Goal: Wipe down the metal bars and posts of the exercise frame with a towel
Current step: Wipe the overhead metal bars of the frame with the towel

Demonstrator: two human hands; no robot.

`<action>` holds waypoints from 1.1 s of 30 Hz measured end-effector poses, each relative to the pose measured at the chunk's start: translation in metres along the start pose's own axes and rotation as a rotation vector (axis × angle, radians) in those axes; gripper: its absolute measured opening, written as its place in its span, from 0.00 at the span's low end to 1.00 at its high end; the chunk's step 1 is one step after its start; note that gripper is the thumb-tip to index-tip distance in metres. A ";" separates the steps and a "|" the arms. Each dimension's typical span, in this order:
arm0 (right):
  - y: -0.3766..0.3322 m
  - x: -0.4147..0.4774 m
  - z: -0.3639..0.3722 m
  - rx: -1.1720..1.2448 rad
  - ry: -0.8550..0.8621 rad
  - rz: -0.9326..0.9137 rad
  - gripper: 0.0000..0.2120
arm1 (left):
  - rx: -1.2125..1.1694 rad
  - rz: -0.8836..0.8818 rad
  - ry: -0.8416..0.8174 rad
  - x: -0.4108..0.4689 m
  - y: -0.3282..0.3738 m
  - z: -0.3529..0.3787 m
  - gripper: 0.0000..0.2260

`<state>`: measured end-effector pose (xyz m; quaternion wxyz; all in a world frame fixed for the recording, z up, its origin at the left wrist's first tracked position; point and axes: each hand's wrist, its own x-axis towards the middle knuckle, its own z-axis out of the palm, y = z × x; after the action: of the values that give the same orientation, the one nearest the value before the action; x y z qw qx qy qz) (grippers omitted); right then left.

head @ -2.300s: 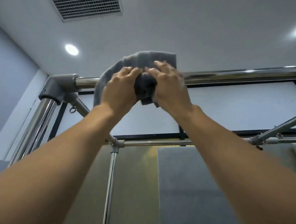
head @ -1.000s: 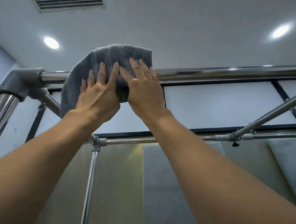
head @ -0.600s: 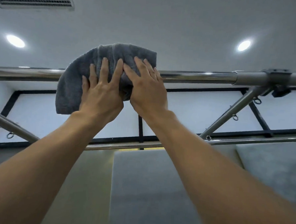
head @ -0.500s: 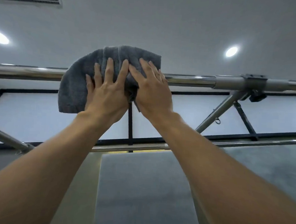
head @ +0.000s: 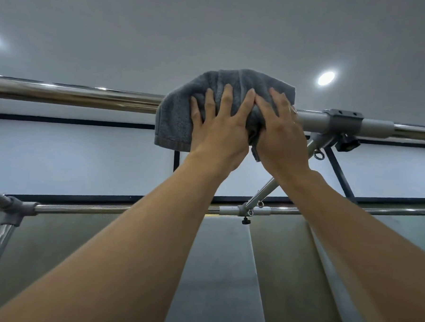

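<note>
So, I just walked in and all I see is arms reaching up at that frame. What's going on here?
A person is wiping the exercise frame's top bar with a grey towel draped over it. The left hand and right hand press the towel against the bar side by side, fingers spread. The towel sits just left of a grey clamp on the bar. No hand is on the lower rail.

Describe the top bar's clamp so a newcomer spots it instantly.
Follow the polished top bar right, past the grey towel and right hand. The clamp is the blocky dark-grey collar there. Unlike the slim fitting on the lower rail, it tops the diagonal brace.
</note>
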<state>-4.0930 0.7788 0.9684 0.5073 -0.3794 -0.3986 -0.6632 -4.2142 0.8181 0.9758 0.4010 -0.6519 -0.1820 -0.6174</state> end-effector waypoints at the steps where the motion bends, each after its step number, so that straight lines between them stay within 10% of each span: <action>1: -0.005 -0.001 0.003 0.000 0.023 0.010 0.24 | -0.002 0.016 0.004 -0.001 -0.006 -0.001 0.31; 33: -0.456 0.026 0.125 0.162 -0.042 -0.063 0.26 | 0.091 -0.126 -0.075 -0.122 -0.433 -0.177 0.29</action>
<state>-4.5306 0.9593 0.9759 0.5065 -0.3384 -0.4732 -0.6364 -4.6694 0.9822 0.9743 0.3836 -0.6428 -0.2651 -0.6077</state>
